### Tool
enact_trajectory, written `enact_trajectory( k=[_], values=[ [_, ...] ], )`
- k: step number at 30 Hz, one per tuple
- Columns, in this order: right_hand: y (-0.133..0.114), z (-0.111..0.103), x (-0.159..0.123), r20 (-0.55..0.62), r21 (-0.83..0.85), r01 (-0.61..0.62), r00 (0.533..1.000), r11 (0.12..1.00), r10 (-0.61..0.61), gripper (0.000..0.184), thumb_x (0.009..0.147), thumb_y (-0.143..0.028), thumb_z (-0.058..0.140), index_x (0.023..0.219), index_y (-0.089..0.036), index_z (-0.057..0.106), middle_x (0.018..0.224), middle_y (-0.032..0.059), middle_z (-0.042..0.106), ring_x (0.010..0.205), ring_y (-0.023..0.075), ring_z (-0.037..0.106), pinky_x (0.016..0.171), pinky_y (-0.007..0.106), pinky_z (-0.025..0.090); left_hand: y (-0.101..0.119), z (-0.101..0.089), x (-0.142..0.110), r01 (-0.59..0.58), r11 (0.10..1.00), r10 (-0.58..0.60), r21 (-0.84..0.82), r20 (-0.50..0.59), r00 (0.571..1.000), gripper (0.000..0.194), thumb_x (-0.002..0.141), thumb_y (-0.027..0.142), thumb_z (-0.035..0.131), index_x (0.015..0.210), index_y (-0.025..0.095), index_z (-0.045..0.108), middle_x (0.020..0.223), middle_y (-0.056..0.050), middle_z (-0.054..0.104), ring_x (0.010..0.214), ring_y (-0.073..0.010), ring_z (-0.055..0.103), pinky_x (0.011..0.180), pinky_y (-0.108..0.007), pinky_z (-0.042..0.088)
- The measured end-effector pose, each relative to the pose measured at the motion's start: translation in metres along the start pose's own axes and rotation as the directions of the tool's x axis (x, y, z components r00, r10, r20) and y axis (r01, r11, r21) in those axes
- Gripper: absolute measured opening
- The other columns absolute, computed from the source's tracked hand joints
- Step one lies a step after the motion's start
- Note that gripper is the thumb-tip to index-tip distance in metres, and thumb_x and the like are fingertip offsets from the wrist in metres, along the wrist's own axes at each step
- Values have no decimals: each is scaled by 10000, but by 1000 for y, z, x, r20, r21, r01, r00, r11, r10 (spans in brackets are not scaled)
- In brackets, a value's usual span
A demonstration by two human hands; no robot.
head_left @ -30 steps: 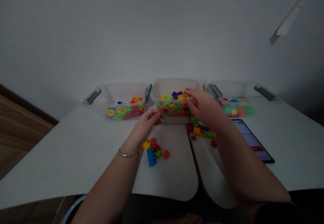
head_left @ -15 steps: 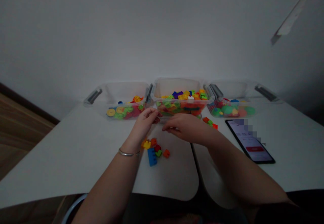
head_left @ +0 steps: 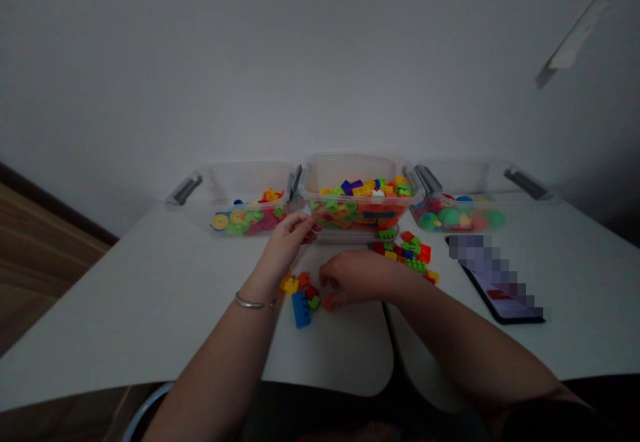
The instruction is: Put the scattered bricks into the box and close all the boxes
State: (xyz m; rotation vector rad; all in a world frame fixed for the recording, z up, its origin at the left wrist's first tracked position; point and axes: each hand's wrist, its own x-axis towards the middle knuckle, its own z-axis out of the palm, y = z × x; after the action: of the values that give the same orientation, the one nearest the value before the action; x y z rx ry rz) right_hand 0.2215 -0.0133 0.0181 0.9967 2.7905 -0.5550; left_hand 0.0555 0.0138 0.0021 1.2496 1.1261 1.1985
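My left hand [head_left: 293, 234] is raised in front of the middle tub, its thumb and fingers pinched together. Something small and reddish may be at the fingertips, too dim to make out. Below it on the table is a little group of toy building bricks: a long blue brick [head_left: 301, 310], a yellow brick [head_left: 290, 285], an orange brick [head_left: 303, 280], a dark red brick [head_left: 311, 293] and a green brick [head_left: 314, 303]. To the right of these, my right hand [head_left: 353, 277] reaches down with fingers curved and apart, the thumb at a single orange brick [head_left: 328, 303].
Along the wall stand three clear tubs: a left tub [head_left: 250, 205] of mixed toy pieces, a middle tub [head_left: 361, 200] of bricks and a right tub [head_left: 463, 204] with round pieces. Joined bricks [head_left: 415, 265] lie beyond my right forearm. A phone [head_left: 493, 279] lies at right.
My right hand has moved down toward me, from beside my left hand to the single orange brick. More of the bricks behind it now show. My left hand has stayed in place.
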Motion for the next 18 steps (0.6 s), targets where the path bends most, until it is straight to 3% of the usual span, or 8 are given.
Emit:
enact_trajectory(
  k=[5, 10, 13, 16, 18],
  values=[
    [1, 1, 3, 26, -17, -23, 999, 1000, 23, 278, 814, -393, 646, 1013, -210, 710, 951, 56, 741, 781, 228, 674, 574, 279, 438, -1, 0, 0, -2, 1000, 2, 2, 3, 1000, 284, 687, 438, 697, 706, 170, 603, 711, 1, 637, 631, -106, 555, 639, -238, 446],
    [2, -1, 2, -116, -145, -116, 988, 983, 100, 234, 870, -198, 512, 945, -163, 731, 951, 101, 753, 794, 249, 699, 620, 304, 479, -2, -1, 1, -14, 1000, 14, 0, 3, 1000, 282, 690, 438, 700, 703, 171, 608, 718, -5, 645, 630, -108, 558, 638, -240, 448],
    [2, 0, 2, -203, -177, -176, 969, 968, 139, 244, 886, -244, 519, 988, -156, 723, 985, 115, 749, 834, 262, 701, 671, 326, 507, -2, -1, 0, -18, 1000, 18, 5, 5, 1000, 273, 694, 429, 698, 705, 170, 612, 720, -5, 645, 632, -107, 558, 636, -237, 446],
    [1, 2, 3, -188, -160, -146, 975, 976, 116, 244, 862, -315, 577, 980, -160, 724, 965, 111, 747, 815, 258, 698, 669, 324, 512, -2, -1, 0, -22, 1000, 22, 5, 5, 1000, 258, 702, 417, 691, 710, 170, 615, 720, -3, 642, 631, -106, 555, 641, -237, 447],
    [1, 4, 5, -171, -168, -130, 980, 977, 101, 233, 867, -272, 553, 941, -144, 733, 933, 123, 745, 775, 251, 696, 645, 317, 500, -3, -1, 0, -27, 1000, 27, 11, 4, 1000, 257, 703, 418, 689, 707, 172, 617, 717, -5, 641, 632, -109, 554, 639, -240, 448]
  ],
)
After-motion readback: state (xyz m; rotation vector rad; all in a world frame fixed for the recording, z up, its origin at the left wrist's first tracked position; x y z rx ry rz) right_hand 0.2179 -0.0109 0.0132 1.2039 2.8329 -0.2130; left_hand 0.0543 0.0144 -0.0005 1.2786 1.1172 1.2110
